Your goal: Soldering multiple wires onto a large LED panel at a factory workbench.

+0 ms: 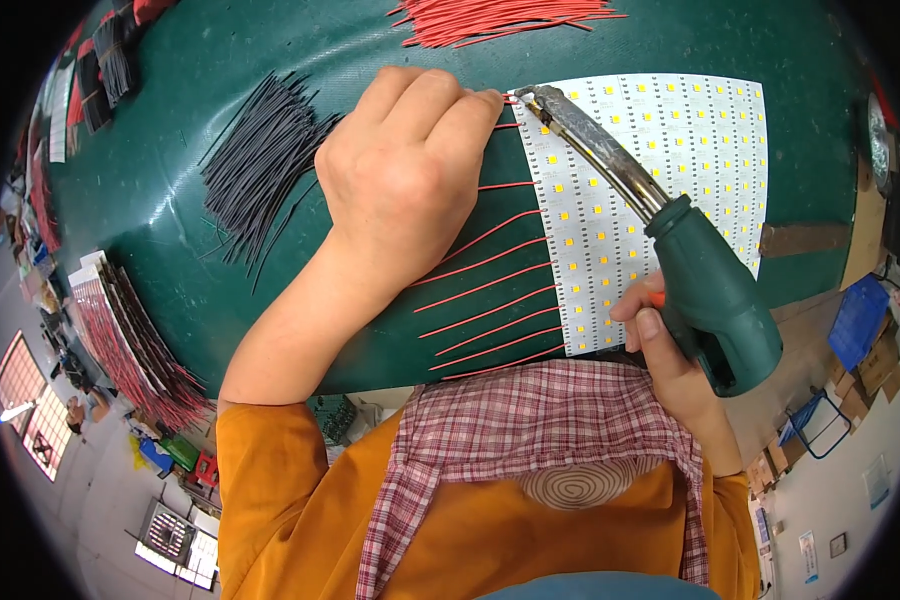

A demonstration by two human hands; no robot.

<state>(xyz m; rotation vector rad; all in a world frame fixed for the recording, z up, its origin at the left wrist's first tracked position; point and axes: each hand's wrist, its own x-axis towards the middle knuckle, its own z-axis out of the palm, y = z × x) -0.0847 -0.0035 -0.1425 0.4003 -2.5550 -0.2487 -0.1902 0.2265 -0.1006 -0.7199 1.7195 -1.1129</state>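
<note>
A white LED board with rows of small yellow chips lies on the green table top. Several thin red wires stick out leftward from its left edge. At the board's far left corner, my left hand pinches the end of a red wire between thumb and finger. My right hand is closed around the green handle of a soldering iron, partly hidden behind it. The iron's dark tip meets the board's edge beside the pinched wire; whether they touch is unclear.
Left of my left hand lies a pile of black wires. A heap of red wires is at the far edge. Stacked strips with red leads sit near left. Right of the board is a dark flat bar.
</note>
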